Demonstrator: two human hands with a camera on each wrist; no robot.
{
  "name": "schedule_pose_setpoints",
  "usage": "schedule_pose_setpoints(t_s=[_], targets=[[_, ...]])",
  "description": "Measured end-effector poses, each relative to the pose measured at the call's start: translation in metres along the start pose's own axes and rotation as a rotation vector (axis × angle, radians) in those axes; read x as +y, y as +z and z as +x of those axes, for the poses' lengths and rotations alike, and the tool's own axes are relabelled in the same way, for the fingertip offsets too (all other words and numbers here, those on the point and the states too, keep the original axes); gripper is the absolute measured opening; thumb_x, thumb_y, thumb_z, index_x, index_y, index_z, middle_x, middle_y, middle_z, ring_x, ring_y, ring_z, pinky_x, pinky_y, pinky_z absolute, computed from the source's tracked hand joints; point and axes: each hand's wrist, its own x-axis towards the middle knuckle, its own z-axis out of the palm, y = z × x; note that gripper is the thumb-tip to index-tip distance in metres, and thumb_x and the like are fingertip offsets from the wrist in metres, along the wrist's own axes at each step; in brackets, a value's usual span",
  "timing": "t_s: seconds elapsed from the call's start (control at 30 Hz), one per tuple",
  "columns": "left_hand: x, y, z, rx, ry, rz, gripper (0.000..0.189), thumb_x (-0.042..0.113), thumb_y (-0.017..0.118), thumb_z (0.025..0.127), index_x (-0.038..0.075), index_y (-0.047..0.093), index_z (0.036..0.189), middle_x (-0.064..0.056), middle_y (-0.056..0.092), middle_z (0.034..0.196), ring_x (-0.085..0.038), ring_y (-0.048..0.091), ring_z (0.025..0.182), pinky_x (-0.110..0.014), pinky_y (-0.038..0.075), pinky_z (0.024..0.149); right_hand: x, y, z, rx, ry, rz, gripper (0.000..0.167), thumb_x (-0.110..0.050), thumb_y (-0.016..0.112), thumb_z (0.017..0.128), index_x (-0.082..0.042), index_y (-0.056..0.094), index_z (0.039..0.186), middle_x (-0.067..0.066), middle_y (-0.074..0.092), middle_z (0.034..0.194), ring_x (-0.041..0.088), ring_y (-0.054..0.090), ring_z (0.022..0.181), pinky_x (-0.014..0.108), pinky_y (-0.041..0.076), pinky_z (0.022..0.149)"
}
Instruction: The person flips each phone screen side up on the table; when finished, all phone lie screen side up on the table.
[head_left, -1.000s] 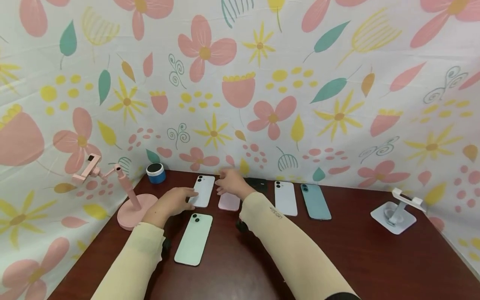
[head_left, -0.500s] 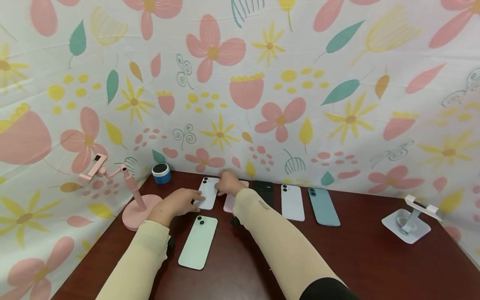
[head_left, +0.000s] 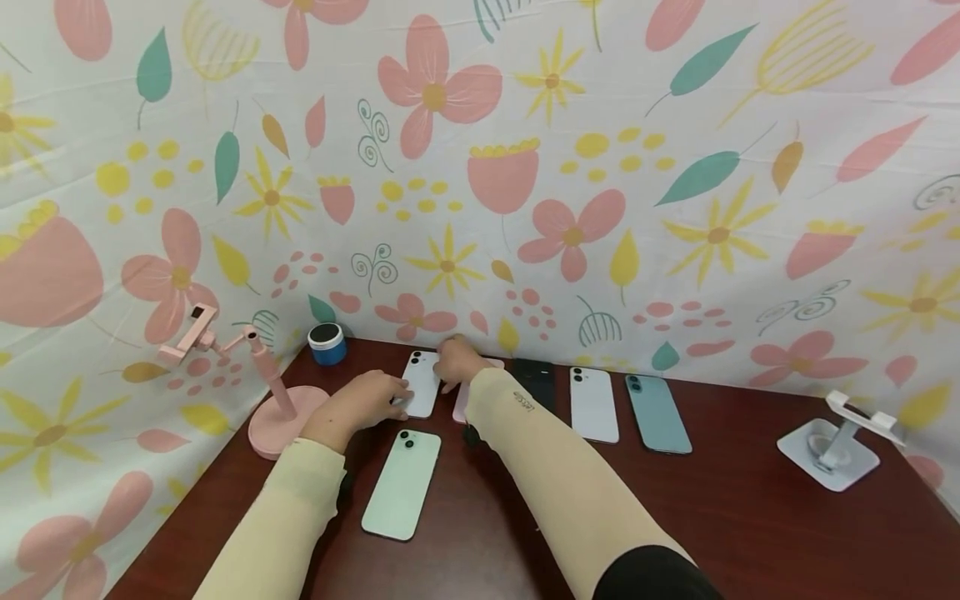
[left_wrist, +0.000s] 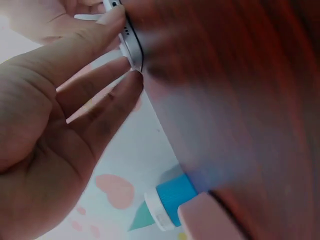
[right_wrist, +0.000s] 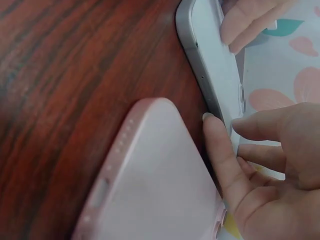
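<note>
A white phone (head_left: 422, 390) lies camera side up on the table, between my hands. My left hand (head_left: 366, 405) touches its left side and lower corner; in the left wrist view the thumb and nearly straight fingers meet the phone's bottom edge (left_wrist: 133, 49). My right hand (head_left: 456, 362) is at its upper right, and the right wrist view has the fingertips against the phone's long side edge (right_wrist: 202, 70). A pink phone (right_wrist: 157, 170) lies beside it, partly under my right forearm. Closer to me lies a mint green phone (head_left: 402, 487).
Rightward along the row lie a black phone (head_left: 534, 382), another white phone (head_left: 593, 407) and a teal phone (head_left: 660, 415). A pink stand (head_left: 288, 417) and a blue cylinder (head_left: 327, 346) are at left, a white stand (head_left: 828, 454) at right. Floral cloth (head_left: 525, 250) hangs behind.
My right hand has moved left from above the pink phone to the white phone's upper right edge. My left hand stays at its left side. The head view has shifted a little.
</note>
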Motion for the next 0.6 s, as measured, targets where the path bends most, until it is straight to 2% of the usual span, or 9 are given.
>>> schedule_pose_setpoints(t_s=[0.1,0.23,0.3,0.47,0.53,0.6], targets=[[0.0,0.002,0.0,0.008,0.035,0.061,0.037,0.023,0.077,0.1,0.008,0.076,0.134,-0.013,0.071,0.144,-0.036,0.066,0.131,-0.049,0.054,0.113,-0.002,-0.002,-0.001,-0.024,0.002,-0.014,0.05,-0.015,0.049,0.112,0.005,0.045,0.158,0.03,0.028,0.169,0.022,0.081,0.084,0.033,0.059,0.103],[-0.001,0.004,-0.001,0.006,0.097,0.148,0.035,0.02,0.071,0.103,0.006,0.074,0.136,-0.016,0.071,0.144,-0.035,0.067,0.125,-0.047,0.057,0.109,-0.002,-0.005,0.002,-0.046,0.017,0.014,0.052,-0.014,0.05,0.111,0.005,0.044,0.159,0.03,0.025,0.171,0.023,0.081,0.085,0.03,0.063,0.089],[-0.002,0.006,-0.003,0.009,0.125,0.19,0.036,0.019,0.068,0.106,0.006,0.072,0.139,-0.016,0.069,0.146,-0.035,0.067,0.124,-0.045,0.057,0.107,-0.001,-0.004,0.005,-0.05,0.039,0.06,0.053,-0.012,0.052,0.109,0.005,0.044,0.159,0.03,0.024,0.17,0.022,0.081,0.083,0.028,0.064,0.082],[-0.004,0.009,-0.007,0.06,0.224,0.352,0.034,0.014,0.066,0.106,0.004,0.072,0.138,-0.016,0.072,0.141,-0.03,0.068,0.111,-0.037,0.06,0.098,0.003,-0.003,0.013,-0.052,0.109,0.235,0.052,-0.005,0.058,0.104,0.01,0.047,0.153,0.033,0.021,0.166,0.018,0.077,0.074,0.026,0.065,0.074],[-0.004,0.009,-0.008,0.075,0.251,0.41,0.033,0.011,0.066,0.106,0.004,0.072,0.138,-0.016,0.073,0.14,-0.028,0.067,0.108,-0.034,0.06,0.095,0.004,-0.004,0.015,-0.059,0.119,0.258,0.048,-0.004,0.059,0.103,0.012,0.049,0.148,0.036,0.023,0.162,0.017,0.075,0.071,0.026,0.065,0.072],[-0.004,0.009,-0.009,0.078,0.248,0.428,0.034,0.008,0.065,0.105,0.005,0.071,0.139,-0.016,0.072,0.142,-0.027,0.067,0.109,-0.033,0.059,0.096,0.004,-0.006,0.015,-0.069,0.126,0.254,0.045,-0.004,0.06,0.102,0.014,0.05,0.143,0.038,0.027,0.156,0.016,0.073,0.069,0.026,0.064,0.071]])
